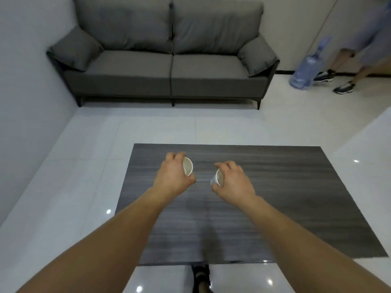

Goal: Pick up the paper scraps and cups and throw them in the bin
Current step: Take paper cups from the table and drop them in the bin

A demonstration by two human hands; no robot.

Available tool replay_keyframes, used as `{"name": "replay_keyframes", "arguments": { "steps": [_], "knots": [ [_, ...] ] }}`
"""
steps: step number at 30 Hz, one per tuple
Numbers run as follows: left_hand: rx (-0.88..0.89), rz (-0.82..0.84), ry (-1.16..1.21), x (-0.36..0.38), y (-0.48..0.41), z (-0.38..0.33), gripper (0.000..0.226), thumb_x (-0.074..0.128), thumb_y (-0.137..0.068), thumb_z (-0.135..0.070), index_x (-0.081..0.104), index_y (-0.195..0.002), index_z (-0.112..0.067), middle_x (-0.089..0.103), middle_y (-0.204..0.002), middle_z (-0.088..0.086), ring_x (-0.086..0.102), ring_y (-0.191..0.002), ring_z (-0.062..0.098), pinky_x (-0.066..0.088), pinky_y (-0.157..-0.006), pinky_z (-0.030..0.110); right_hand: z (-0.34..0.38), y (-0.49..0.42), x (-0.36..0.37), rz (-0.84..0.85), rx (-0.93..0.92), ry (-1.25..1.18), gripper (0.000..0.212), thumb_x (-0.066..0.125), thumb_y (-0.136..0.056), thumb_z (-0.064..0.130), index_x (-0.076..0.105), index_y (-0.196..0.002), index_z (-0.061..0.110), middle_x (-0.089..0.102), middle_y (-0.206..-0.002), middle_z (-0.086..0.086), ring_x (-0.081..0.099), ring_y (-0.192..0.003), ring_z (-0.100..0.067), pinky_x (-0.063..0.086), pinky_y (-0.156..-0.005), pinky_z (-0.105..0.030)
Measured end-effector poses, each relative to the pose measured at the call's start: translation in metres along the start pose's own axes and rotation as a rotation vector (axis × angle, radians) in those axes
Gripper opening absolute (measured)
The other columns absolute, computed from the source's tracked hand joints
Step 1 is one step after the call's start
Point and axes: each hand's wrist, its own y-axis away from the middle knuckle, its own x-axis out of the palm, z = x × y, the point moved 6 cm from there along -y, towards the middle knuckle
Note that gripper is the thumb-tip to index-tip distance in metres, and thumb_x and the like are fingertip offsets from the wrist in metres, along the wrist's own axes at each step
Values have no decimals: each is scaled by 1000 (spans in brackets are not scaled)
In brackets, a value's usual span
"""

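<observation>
Both hands holding cups above the tabletop [285, 208]
The left hand [172, 176] is gripping one white cup [187, 166]; the right hand [233, 182] is gripping another cup [218, 178], both tilted

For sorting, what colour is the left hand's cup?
White cup, clearest in the head view.

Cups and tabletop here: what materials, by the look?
The left cup, gripped by the left hand, looks like paper: white, matte, thin rim. The right cup, in the right hand, looks the same; thin plastic can't be ruled out. The tabletop is dark grey with streaked wood grain, smooth, faintly glossy at the near edge: probably laminate or veneer, hard to settle.
</observation>
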Motion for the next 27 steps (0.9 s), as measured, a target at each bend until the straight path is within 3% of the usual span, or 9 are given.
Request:
{"name": "replay_keyframes", "arguments": {
  "steps": [5,11,20,27],
  "knots": [
    [118,83,-55,1,77,-88,76,69,-76,-36,35,-143,-21,37,-136,3,48,-118,26,46,-94,36,-37,104,-75,-92,143,-33,61,61,-83,36,42,-141,28,41,-134,4,38,-126,-21,44,-98,-36],
    [325,214,-130,57,151,-218,73,67,-79,-35,35,-143,-21,38,-138,4,47,-120,25,45,-98,36,-136,232,-151,-245,343,-32,62,59,-86,39,39,-143,28,40,-136,3,38,-126,-20,42,-99,-35],
    [690,370,-207,207,271,-472,75,67,-80,-37,33,-144,-19,36,-140,7,49,-121,27,44,-99,39,-339,479,-261,-495,686,-3,60,57,-86,42,40,-142,28,43,-136,0,43,-122,-23,44,-94,-36],
    [926,522,-173,335,406,-629,77,68,-78,-40,33,-145,-21,38,-139,7,50,-119,28,47,-96,38,-458,661,-308,-534,986,-2,65,57,-86,42,34,-145,27,39,-141,0,38,-127,-23,43,-97,-37]
  ]
}}
